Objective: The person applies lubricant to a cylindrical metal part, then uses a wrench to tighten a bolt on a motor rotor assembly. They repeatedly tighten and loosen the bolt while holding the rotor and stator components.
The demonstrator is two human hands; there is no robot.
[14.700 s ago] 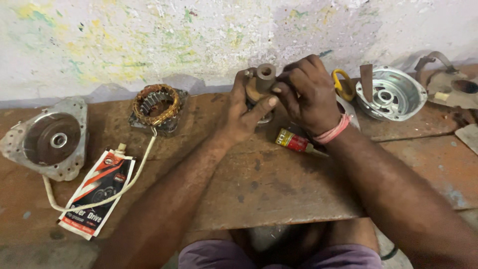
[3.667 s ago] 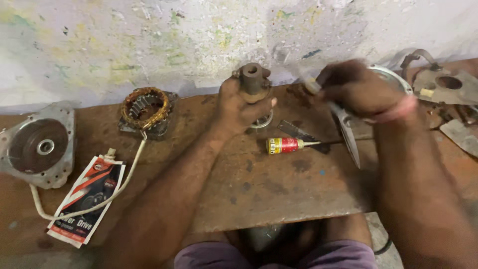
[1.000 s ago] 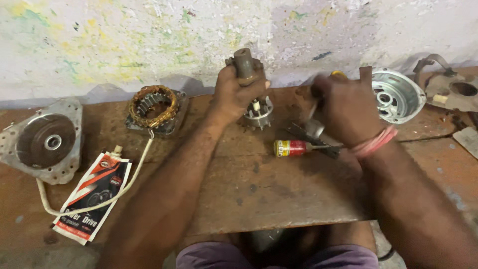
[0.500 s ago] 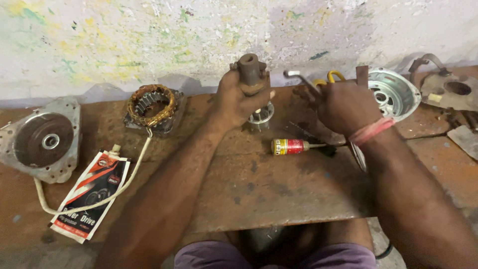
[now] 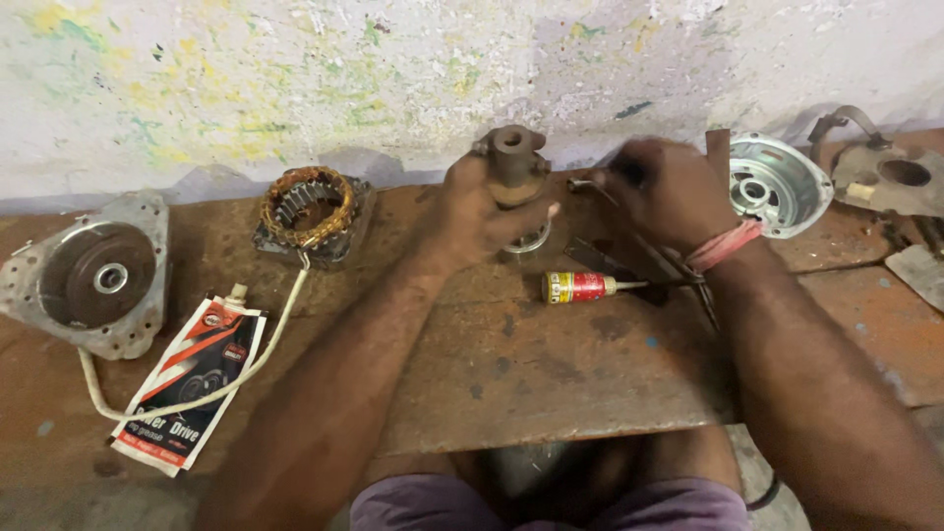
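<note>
Worn on the head, looking steeply down and forward across a rusty brown metal workbench [image 5: 551, 374] toward a paint-flecked pale wall [image 5: 295, 79]. Close, at arm's length (lap visible at bottom edge). Single view only.

Both forearms reach forward from the bottom edge. The left hand [image 5: 479, 211] is curled in a firm grip, thumb out to the right. The right hand [image 5: 667, 189] (wrist banded in pink) is closed, knuckles up.

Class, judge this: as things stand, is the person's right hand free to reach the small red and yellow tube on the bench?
Probably yes: the tube lies uncovered just below the right hand, though that hand seems occupied with a thin metal tool.
</note>
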